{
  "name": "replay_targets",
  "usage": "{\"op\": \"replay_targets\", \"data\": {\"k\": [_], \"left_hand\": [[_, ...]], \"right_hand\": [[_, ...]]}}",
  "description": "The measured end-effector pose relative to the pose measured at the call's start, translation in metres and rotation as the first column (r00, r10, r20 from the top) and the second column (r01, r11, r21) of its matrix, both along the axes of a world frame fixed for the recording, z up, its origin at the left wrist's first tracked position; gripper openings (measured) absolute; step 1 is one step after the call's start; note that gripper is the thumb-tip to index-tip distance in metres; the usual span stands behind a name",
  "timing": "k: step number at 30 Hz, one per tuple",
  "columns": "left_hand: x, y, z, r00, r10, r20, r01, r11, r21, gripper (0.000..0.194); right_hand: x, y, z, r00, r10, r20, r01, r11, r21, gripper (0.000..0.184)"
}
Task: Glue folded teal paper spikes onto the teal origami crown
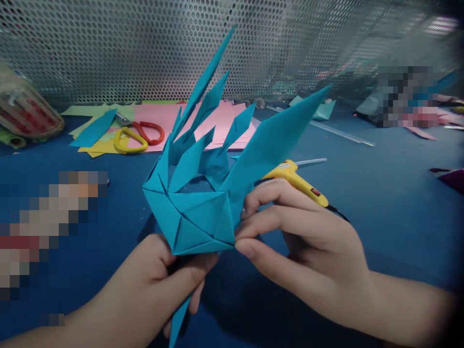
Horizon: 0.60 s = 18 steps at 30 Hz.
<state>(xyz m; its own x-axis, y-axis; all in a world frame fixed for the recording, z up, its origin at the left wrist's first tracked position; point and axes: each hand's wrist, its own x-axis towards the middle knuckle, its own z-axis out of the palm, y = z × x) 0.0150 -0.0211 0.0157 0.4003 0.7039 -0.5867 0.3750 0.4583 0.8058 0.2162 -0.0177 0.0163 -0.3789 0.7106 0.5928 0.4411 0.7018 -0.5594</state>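
Observation:
A blue folded-paper piece [203, 220] made of joined creased units is held up in the middle of the view, with several pointed flaps rising from its rim. From below, my left hand [170, 280] grips it, the thumb lying along its lower edge. One long blue point hangs down past those fingers. At the lower right corner, the thumb and fingertips of my right hand [300, 237] pinch the paper. Behind the right hand lies a yellow glue gun [304, 181] with a clear stick in its back end, partly hidden by the hand and the paper.
Scissors [139, 135] with red and yellow handles rest on pink paper sheets [203, 125] and yellow and green sheets. A clear container [27, 106] stands at left. A clear glue stick [340, 133] lies farther back. A perforated metal panel [145, 48] bounds the blue table [391, 203].

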Motion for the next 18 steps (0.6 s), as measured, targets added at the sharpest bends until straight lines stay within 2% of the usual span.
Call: {"op": "replay_targets", "data": {"k": [6, 12, 18], "left_hand": [[0.0015, 0.0016, 0.0035, 1.000, -0.015, 0.006, 0.015, 0.999, 0.048, 0.031], [0.0024, 0.0032, 0.0010, 0.995, -0.031, -0.093, 0.034, 0.999, 0.034, 0.034], [0.0057, 0.0043, 0.0006, 0.993, -0.011, -0.115, 0.015, 0.999, 0.030, 0.034]], "right_hand": [[-0.0035, -0.0009, -0.0018, 0.995, -0.027, -0.092, 0.021, 0.998, -0.063, 0.007], [0.0030, 0.0006, 0.0042, 0.993, -0.100, -0.056, 0.102, 0.994, 0.032, 0.010], [0.0034, -0.0016, -0.0003, 0.996, -0.020, -0.083, 0.019, 1.000, -0.011, 0.015]]}}
